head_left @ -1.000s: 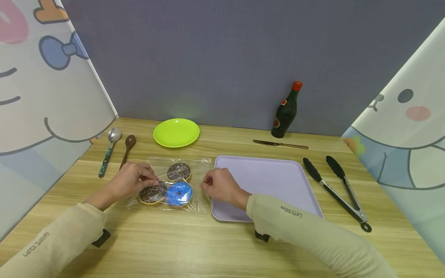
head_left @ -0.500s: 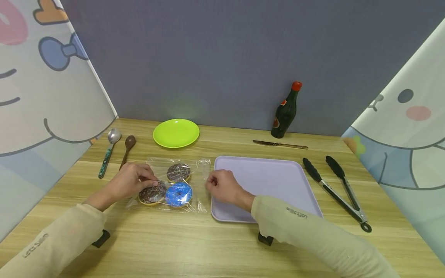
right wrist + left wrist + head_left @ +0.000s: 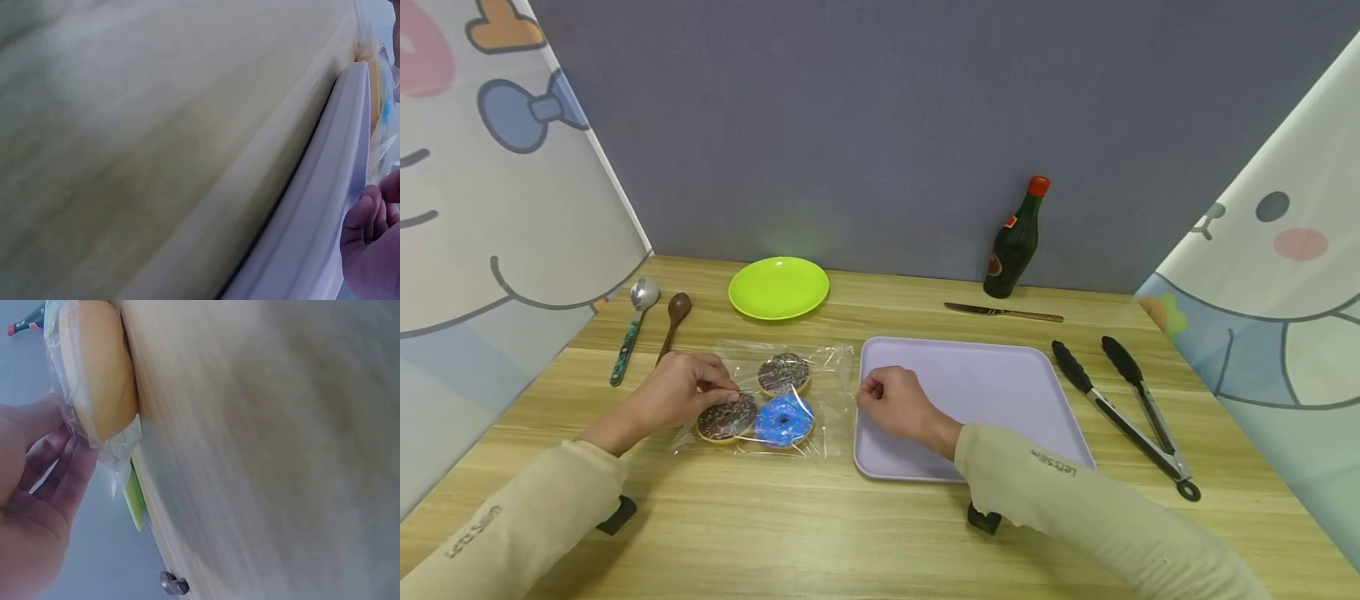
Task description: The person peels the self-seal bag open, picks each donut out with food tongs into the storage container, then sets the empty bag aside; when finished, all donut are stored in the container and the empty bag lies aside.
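A clear plastic bag [image 3: 831, 400] lies flat on the wooden table, holding two chocolate-brown doughnuts with sprinkles, one at the back [image 3: 784, 373] and one at the left [image 3: 727, 417], plus a blue doughnut [image 3: 784, 420]. My left hand [image 3: 681, 390] pinches the bag's film at its left end, over the left brown doughnut; the left wrist view shows its thumb and fingers at the film beside the doughnut's yellow side. My right hand [image 3: 898, 402] is curled at the bag's right end, thumb against index finger at the film, over the left edge of a lilac tray [image 3: 992, 383].
A lime-green plate [image 3: 778, 288] stands behind the bag. To the left lie a metal spoon [image 3: 643, 294] and a brown spoon [image 3: 679, 308]. At the back right are a dark bottle [image 3: 1015, 246] and a knife [image 3: 1003, 312]. Black-tipped tongs [image 3: 1123, 417] lie spread beyond the tray.
My right hand has moved a little to the right, from over the bag's right edge to over the tray's left edge. The left hand and the doughnuts have stayed in place.
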`<action>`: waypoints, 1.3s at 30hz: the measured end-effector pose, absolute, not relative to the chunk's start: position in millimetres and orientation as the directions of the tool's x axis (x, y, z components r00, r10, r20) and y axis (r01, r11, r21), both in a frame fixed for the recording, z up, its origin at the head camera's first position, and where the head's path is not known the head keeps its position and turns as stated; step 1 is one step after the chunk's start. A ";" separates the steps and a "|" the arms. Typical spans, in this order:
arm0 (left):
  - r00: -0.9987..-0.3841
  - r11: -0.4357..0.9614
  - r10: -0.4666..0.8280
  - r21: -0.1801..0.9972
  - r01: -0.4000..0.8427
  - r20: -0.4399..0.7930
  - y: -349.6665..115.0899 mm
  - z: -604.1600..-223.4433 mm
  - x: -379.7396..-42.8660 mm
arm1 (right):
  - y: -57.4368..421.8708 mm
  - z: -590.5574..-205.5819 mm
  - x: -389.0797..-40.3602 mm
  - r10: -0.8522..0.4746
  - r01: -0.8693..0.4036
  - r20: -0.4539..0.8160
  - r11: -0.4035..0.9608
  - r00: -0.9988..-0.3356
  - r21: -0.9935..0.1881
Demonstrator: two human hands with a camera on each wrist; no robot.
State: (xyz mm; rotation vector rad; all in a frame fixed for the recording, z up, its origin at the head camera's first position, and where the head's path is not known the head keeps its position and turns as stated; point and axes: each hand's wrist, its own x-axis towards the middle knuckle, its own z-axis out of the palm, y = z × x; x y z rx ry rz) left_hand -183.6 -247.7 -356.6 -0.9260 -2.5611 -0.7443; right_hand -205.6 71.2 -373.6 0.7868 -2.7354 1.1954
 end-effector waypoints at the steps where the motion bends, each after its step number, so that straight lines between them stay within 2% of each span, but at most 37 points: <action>1: -0.740 0.653 0.498 0.366 0.663 0.452 -247.9 -356.6 -183.7 | 71.9 -373.7 -205.7 -0.429 -0.466 0.239 0.571 -0.871 -0.676; 8: -0.749 0.656 0.494 0.377 0.655 0.442 -249.0 -357.1 -184.3 | 77.5 -374.1 -205.4 -0.417 -0.440 0.217 0.573 -0.883 -0.691; 16: -0.719 0.629 0.514 0.364 0.687 0.468 -249.8 -357.9 -185.1 | 80.9 -373.7 -206.2 -0.417 -0.426 0.199 0.572 -0.887 -0.701; 23: -0.730 0.643 0.510 0.363 0.675 0.454 -249.3 -357.2 -184.9 | 75.2 -365.8 -215.2 -0.408 -0.410 0.195 0.549 -0.892 -0.728; 39: -0.736 0.639 0.508 0.377 0.671 0.448 -248.0 -357.8 -186.0 | 46.3 -357.1 -235.3 -0.463 -0.509 0.241 0.637 -0.853 -0.579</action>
